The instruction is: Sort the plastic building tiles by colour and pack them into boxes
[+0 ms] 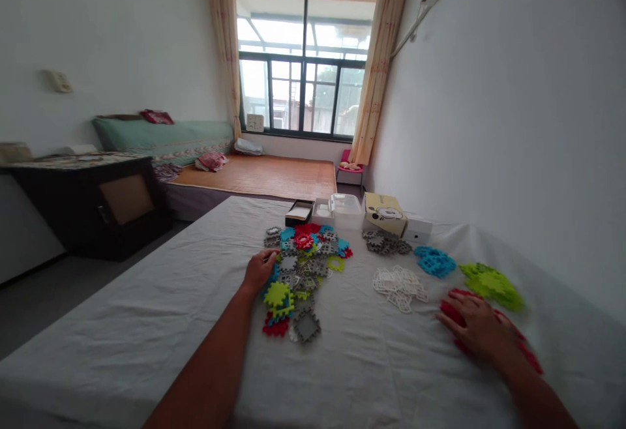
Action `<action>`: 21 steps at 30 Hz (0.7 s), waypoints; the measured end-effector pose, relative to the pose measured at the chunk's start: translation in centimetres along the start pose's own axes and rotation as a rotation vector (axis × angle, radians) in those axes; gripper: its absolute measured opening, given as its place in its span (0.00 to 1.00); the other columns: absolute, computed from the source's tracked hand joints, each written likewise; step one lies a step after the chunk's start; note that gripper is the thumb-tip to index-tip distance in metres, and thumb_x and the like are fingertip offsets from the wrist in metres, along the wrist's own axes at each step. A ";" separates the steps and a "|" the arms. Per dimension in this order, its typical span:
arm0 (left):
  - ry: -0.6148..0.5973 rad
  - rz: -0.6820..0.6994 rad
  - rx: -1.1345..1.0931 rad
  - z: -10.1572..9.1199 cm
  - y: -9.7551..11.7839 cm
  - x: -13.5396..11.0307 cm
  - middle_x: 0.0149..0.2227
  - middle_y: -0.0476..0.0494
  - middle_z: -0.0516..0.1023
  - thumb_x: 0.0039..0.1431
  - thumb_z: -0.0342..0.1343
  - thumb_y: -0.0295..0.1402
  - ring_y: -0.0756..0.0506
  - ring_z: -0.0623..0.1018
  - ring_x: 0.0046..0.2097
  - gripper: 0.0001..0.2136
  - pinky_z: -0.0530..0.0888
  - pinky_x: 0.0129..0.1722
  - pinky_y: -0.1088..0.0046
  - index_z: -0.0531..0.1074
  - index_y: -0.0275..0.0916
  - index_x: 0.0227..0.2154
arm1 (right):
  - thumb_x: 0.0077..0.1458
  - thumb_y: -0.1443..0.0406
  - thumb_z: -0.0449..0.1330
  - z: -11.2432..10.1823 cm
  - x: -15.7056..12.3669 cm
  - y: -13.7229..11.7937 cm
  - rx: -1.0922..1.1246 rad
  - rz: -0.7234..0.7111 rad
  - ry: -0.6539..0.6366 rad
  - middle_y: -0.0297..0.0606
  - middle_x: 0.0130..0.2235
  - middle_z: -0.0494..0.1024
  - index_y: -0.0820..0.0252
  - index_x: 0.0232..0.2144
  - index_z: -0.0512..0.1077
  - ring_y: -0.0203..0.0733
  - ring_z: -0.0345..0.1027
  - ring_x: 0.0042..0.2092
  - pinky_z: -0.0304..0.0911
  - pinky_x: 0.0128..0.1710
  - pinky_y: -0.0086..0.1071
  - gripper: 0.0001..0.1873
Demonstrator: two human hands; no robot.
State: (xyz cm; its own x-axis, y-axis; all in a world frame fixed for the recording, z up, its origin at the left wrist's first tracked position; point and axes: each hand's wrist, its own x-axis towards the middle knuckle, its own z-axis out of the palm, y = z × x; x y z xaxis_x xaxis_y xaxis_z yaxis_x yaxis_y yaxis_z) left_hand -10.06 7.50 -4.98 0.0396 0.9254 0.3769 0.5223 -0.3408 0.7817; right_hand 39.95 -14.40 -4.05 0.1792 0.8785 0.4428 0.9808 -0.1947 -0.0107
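My left hand (259,271) is at the left edge of a mixed pile of toothed plastic building pieces (306,272) in grey, red, blue, white and lime green. Its fingers are bent together against the pile; what they pinch, if anything, is hidden. On the right, my right hand (476,328) lies over a heap of red toothed pieces (452,310), fingers stretched out and apart. Around it are sorted heaps: lime green pieces (491,283) just beyond, blue pieces (435,261), white frame pieces (398,287) and grey pieces (385,242).
The pieces lie on a table with a wrinkled white cloth (195,285). Along its far edge stand a black open box (299,212), a clear plastic container (347,210), a yellow box (385,212) and a small white box (418,229). A wall (528,122) borders the right.
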 end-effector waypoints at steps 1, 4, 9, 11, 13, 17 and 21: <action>0.004 0.006 -0.002 0.0 0.1 0.0 0.38 0.41 0.80 0.52 0.48 0.41 0.43 0.77 0.41 0.18 0.71 0.41 0.72 0.77 0.35 0.37 | 0.48 0.49 0.54 -0.3 0.5 -1.2 0.024 -0.024 0.018 0.41 0.48 0.74 0.50 0.41 0.74 0.54 0.63 0.51 0.56 0.49 0.51 0.22; 0.015 0.008 0.003 0.1 0.3 -0.1 0.38 0.42 0.80 0.53 0.48 0.39 0.44 0.77 0.41 0.17 0.71 0.42 0.71 0.77 0.36 0.36 | 0.54 0.54 0.52 -1.8 2.1 -7.9 0.211 -0.190 -0.032 0.43 0.47 0.74 0.55 0.45 0.71 0.50 0.64 0.51 0.59 0.50 0.45 0.20; 0.023 0.011 -0.004 0.2 0.2 -0.3 0.37 0.43 0.80 0.53 0.48 0.39 0.45 0.77 0.39 0.16 0.71 0.42 0.72 0.77 0.37 0.36 | 0.56 0.61 0.53 -3.1 4.1 -21.9 0.547 -0.573 -0.292 0.39 0.50 0.72 0.53 0.49 0.68 0.43 0.64 0.51 0.61 0.51 0.38 0.17; 0.020 0.018 -0.018 0.2 0.1 -0.4 0.37 0.43 0.80 0.54 0.48 0.38 0.44 0.77 0.39 0.16 0.71 0.41 0.72 0.77 0.36 0.36 | 0.54 0.65 0.55 -1.9 4.7 -25.6 0.550 -0.596 -0.272 0.41 0.52 0.71 0.54 0.49 0.68 0.46 0.63 0.52 0.61 0.51 0.40 0.19; 0.021 0.022 -0.034 0.2 0.2 -0.5 0.37 0.42 0.80 0.54 0.48 0.38 0.44 0.77 0.39 0.16 0.71 0.41 0.71 0.77 0.36 0.36 | 0.52 0.68 0.57 -0.2 5.1 -27.7 0.537 -0.589 -0.213 0.42 0.51 0.71 0.55 0.48 0.69 0.48 0.63 0.52 0.61 0.51 0.42 0.19; 0.016 -0.002 -0.048 0.2 0.4 -0.5 0.37 0.43 0.80 0.54 0.49 0.38 0.44 0.77 0.39 0.15 0.71 0.42 0.71 0.77 0.36 0.36 | 0.54 0.69 0.55 1.6 5.4 -28.4 0.593 -0.604 -0.098 0.38 0.45 0.75 0.53 0.41 0.72 0.45 0.67 0.46 0.63 0.48 0.41 0.13; 0.005 -0.015 -0.015 0.0 0.7 -0.4 0.37 0.42 0.80 0.54 0.48 0.38 0.44 0.77 0.40 0.16 0.71 0.42 0.71 0.77 0.36 0.36 | 0.58 0.65 0.51 0.9 5.2 -27.1 0.712 -0.578 -0.015 0.39 0.44 0.75 0.52 0.40 0.72 0.44 0.67 0.46 0.62 0.49 0.41 0.11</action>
State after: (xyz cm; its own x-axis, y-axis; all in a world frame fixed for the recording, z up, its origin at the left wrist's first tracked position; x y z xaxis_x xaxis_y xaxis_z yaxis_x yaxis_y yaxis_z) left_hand -9.73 6.92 -4.53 0.0276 0.9296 0.3676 0.5103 -0.3293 0.7945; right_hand 14.34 -4.15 -2.26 -0.3578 0.7622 0.5395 0.7328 0.5873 -0.3437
